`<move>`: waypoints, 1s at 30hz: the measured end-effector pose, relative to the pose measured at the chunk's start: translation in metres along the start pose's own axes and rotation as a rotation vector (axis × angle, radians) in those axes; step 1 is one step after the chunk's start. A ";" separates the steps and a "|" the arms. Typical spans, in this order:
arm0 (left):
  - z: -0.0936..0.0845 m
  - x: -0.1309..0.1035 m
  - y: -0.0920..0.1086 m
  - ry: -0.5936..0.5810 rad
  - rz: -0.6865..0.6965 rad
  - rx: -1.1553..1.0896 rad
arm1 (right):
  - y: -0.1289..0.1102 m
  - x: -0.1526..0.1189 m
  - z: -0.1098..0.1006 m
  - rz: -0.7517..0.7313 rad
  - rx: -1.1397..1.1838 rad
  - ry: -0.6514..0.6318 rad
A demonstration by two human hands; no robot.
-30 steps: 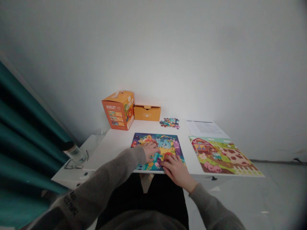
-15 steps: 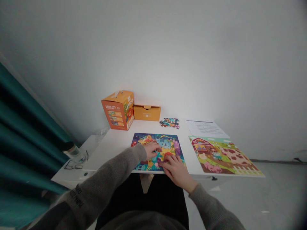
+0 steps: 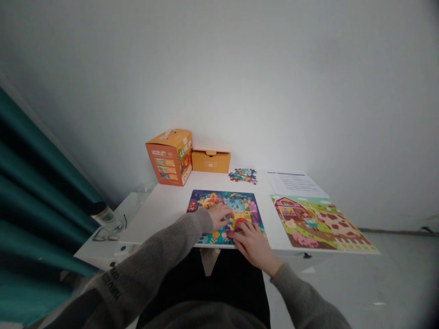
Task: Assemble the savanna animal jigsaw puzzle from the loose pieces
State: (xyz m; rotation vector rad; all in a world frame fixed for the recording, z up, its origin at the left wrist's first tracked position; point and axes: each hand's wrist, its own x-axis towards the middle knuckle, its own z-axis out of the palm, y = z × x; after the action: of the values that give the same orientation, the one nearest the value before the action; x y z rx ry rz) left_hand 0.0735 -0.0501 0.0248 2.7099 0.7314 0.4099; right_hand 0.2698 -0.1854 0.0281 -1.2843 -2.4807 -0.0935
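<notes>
A colourful jigsaw puzzle (image 3: 240,195) in a dark blue border lies near the table's front edge, its bright animal picture partly covered by my hands. Across its middle rests my left hand (image 3: 220,215), fingers stretched forward over the pieces. My right hand (image 3: 253,238) touches the lower right part, its fingers apart on the surface near a red-orange shape. No loose piece shows in either hand, though the area under the fingertips is hidden. Behind the puzzle lies a small heap of loose puzzle pieces (image 3: 243,175).
An orange puzzle box (image 3: 168,160) and a lower orange carton (image 3: 211,162) stand against the wall. To the right lie a farm picture (image 3: 318,224) and a printed sheet (image 3: 291,183). A bottle (image 3: 108,218) and glasses (image 3: 104,236) are at the left.
My left hand has slid slightly to the right across the puzzle, closer to my right hand. My right hand stays almost where it was.
</notes>
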 end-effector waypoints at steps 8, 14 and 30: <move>-0.009 0.006 0.015 -0.050 -0.078 -0.073 | 0.000 0.000 0.002 0.012 -0.005 -0.018; -0.013 0.009 0.018 -0.082 -0.096 -0.034 | -0.002 0.000 -0.001 0.006 -0.010 -0.016; -0.013 -0.005 0.005 -0.060 0.099 0.226 | 0.000 -0.001 0.001 0.015 0.002 -0.008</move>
State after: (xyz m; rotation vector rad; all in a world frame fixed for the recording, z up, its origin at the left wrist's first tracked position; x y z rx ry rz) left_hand 0.0677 -0.0543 0.0376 2.9652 0.6656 0.2819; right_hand 0.2702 -0.1860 0.0270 -1.3046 -2.4765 -0.0827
